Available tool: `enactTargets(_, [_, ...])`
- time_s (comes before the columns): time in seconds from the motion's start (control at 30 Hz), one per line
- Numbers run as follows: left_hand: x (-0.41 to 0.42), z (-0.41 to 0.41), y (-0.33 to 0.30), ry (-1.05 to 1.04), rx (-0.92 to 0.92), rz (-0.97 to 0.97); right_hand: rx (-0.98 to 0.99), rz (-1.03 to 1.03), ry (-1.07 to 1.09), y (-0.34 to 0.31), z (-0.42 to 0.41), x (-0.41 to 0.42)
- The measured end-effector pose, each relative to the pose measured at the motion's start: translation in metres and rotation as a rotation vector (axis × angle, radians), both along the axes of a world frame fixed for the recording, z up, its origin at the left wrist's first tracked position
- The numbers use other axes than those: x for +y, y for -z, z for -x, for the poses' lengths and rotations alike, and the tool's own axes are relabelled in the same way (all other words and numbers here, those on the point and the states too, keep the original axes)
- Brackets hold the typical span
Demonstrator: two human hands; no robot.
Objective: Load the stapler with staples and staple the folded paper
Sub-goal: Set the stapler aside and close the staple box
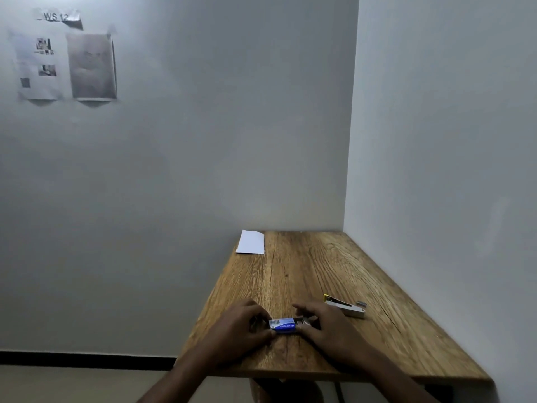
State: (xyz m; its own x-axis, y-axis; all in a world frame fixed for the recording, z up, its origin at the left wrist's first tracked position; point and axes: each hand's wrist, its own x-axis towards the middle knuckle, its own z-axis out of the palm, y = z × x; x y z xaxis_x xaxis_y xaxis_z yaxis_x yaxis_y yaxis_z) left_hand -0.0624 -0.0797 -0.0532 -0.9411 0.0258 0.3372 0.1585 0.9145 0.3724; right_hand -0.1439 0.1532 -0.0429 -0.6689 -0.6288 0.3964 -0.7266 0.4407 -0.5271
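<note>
A small blue staple box (pixel 284 325) lies near the front of the wooden table (pixel 313 274). My left hand (pixel 242 324) pinches its left end. My right hand (pixel 322 321) holds its right end, where the inner tray sticks out a little. The stapler (pixel 345 306), pale with a yellow end, lies on the table just right of my right hand, with a short strip of staples (pixel 361 303) beside it. The folded white paper (pixel 251 242) rests at the table's far left corner, partly over the edge.
The table stands in a corner, with walls behind and on the right. Printed sheets (pixel 65 65) are taped high on the left wall. The floor lies beyond the table's left edge.
</note>
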Motion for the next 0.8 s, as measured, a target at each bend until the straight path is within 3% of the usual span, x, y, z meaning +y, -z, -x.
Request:
enactTargets(0.3, [-0.001, 0.000, -0.002, 0.009, -0.019, -0.032, 0.092, -0.021, 0.125, -0.032, 0.033, 0.032])
enactTargets(0.5, [0.002, -0.002, -0.003, 0.015, -0.018, -0.022, 0.103, -0.142, 0.267, -0.054, 0.083, 0.072])
enactTargets(0.8, [0.005, -0.005, -0.005, 0.003, -0.005, -0.016, 0.016, -0.451, 0.146, -0.046, 0.109, 0.097])
